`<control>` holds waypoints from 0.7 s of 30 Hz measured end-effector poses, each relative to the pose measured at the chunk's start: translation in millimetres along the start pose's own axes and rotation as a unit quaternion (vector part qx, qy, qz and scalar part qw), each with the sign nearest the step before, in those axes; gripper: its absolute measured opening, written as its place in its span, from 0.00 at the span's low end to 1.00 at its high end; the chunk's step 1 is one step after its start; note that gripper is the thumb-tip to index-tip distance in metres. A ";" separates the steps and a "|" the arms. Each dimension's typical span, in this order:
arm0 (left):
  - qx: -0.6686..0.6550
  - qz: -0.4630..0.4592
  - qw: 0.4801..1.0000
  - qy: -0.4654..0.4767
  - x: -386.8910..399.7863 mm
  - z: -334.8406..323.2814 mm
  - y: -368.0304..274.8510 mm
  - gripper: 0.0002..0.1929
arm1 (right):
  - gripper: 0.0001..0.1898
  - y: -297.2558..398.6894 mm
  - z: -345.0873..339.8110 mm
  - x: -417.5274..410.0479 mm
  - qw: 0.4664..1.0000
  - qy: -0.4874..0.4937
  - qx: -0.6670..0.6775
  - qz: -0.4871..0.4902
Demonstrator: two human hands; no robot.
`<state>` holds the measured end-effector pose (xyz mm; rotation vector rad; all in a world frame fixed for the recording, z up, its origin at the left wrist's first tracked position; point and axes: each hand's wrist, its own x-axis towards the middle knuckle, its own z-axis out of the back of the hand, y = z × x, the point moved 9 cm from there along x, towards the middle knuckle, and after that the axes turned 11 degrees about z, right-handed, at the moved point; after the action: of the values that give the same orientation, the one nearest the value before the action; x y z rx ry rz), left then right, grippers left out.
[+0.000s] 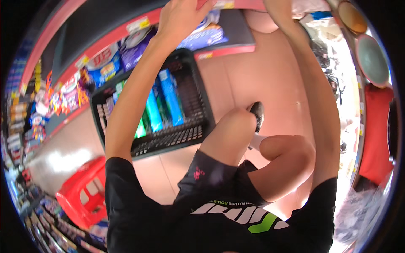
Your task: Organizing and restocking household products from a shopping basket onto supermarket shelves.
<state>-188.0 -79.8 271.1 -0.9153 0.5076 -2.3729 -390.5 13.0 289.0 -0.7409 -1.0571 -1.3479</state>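
Both arms reach up to the shelf at the top edge of the picture. My left hand is at the red-edged shelf, its fingertips cut off by the frame. Of my right hand, little more than the wrist side shows; its fingers are out of view. Beneath my left forearm, a black plastic shopping basket rests on the floor. Long blue packets and green-blue packets stand in it side by side. Just below my left hand, a purple-blue snack bag lies on the lower shelf.
Snack bags line the low shelf beyond the basket. A red plastic stool-like item is on the floor at left. My bent knees are beside the basket. Round bowl-like items and a red panel are at right.
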 end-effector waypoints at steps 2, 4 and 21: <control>-0.012 0.036 0.999 0.025 -47.0 21.4 20.6 0.24 | 0.16 58.5 -8.0 -8.3 0.978 0.124 0.116 -0.122; -0.005 0.092 0.994 0.060 -96.0 23.3 40.5 0.26 | 0.18 58.4 -42.7 -51.0 0.965 0.190 0.150 -0.105; 0.544 -0.042 0.773 0.324 -339.7 -106.9 101.8 0.32 | 0.26 246.3 -208.3 -371.2 0.581 0.512 0.356 -0.523</control>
<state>-16.0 61.9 -24.7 0.4311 -0.6918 -2.4072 -80.5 2.9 -92.6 1.4284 -0.8474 -1.6534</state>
